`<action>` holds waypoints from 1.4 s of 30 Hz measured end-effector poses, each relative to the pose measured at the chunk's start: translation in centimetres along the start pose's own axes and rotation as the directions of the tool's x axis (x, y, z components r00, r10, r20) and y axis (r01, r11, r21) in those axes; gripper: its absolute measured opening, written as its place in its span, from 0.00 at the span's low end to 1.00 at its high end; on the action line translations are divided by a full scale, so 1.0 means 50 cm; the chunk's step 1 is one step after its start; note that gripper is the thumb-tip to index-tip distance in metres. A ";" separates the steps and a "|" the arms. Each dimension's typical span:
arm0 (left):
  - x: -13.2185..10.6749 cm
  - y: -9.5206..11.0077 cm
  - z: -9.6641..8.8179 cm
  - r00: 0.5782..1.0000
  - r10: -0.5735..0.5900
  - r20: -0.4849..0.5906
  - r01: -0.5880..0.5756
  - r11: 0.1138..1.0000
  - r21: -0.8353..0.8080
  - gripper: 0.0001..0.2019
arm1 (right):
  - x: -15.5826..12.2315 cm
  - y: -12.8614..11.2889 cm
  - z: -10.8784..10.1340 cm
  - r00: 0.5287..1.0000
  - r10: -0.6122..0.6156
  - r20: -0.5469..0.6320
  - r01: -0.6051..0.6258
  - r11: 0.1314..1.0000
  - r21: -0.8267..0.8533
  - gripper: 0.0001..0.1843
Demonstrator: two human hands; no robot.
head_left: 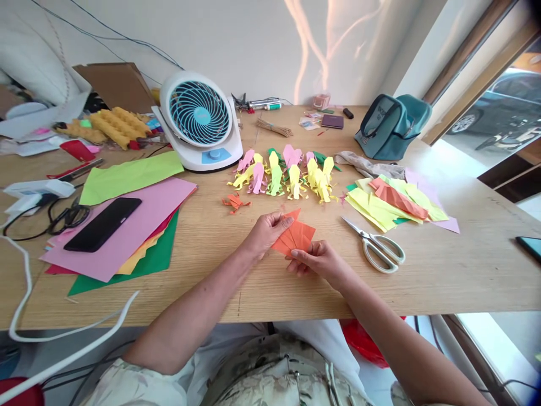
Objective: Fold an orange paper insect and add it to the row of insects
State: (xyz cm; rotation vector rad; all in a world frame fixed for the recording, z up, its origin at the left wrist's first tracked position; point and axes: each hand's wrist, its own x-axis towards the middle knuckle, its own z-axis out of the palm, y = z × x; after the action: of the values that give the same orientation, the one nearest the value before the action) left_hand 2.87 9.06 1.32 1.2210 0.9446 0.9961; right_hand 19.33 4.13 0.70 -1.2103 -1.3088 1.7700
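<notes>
A folded orange paper (pixel 297 235) is held just above the wooden table (pixel 443 276), between both hands. My left hand (pixel 267 231) pinches its upper left edge, fingers closed on it. My right hand (pixel 319 262) grips its lower edge from the near side. Behind them lies a row of several finished paper figures (pixel 287 175) in yellow, pink and green, and a small orange figure (pixel 235 202) lies apart at the left. Scissors (pixel 376 245) with white handles lie just right of my right hand.
A stack of coloured sheets (pixel 127 237) with a black phone (pixel 102 224) lies at left. Folded yellow and orange papers (pixel 393 203) lie at right. A white fan (pixel 198 121) and a teal bag (pixel 391 124) stand behind. White cable (pixel 25 282) loops at the left edge.
</notes>
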 end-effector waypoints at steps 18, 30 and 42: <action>-0.005 -0.009 -0.014 0.961 0.270 -0.053 -0.206 0.834 0.512 0.28 | -0.004 0.009 -0.001 0.989 -0.090 -0.115 0.085 0.995 -0.052 0.31; -0.006 -0.006 -0.025 0.940 0.310 -0.144 -0.193 0.829 0.526 0.31 | -0.005 0.013 -0.005 0.982 -0.123 -0.144 0.118 0.992 -0.043 0.29; -0.004 0.008 -0.022 0.950 0.305 -0.067 -0.264 0.900 0.347 0.22 | -0.005 0.021 0.009 0.985 -0.162 -0.063 0.146 0.967 -0.209 0.32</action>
State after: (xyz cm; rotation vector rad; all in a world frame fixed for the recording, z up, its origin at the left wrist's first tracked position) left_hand 1.72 9.20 1.58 1.6349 1.0799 1.1831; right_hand 19.05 3.39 -0.17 -1.2383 -1.5235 1.4921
